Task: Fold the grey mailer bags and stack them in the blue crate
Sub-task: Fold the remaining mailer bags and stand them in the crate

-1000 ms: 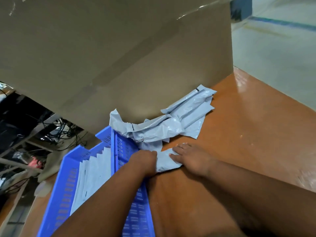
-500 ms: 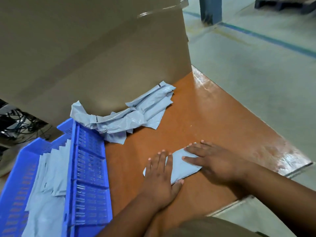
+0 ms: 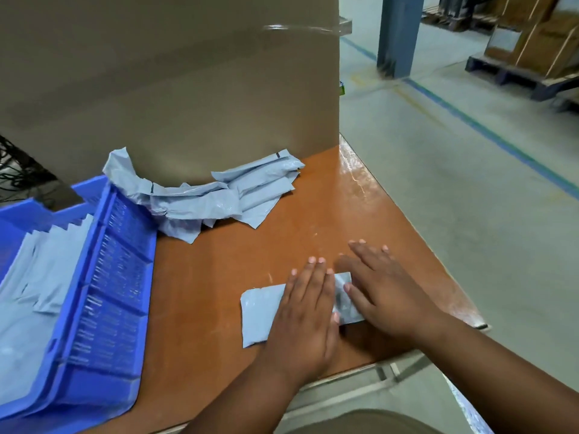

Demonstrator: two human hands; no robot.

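Observation:
A grey mailer bag [image 3: 261,314] lies flat on the orange table [image 3: 329,214] near its front edge. My left hand [image 3: 308,314] presses on the bag's middle with straight fingers. My right hand [image 3: 380,292] lies flat over the bag's right end, fingers spread. The blue crate [image 3: 106,277] stands at the left and holds several folded grey bags [image 3: 40,277] in an overlapping row. A loose pile of crumpled grey mailer bags [image 3: 219,195] sits behind, against the cardboard.
A tall cardboard box [image 3: 188,89] walls off the back of the table. The table's right edge drops to a concrete floor [image 3: 470,183] with a blue line. A blue pillar [image 3: 398,32] and pallets with boxes [image 3: 532,51] stand far right.
My view swung right and the hands pulled one bag from beside the crate toward the table's front. Both hands now lie flatter and closer together on the bag.

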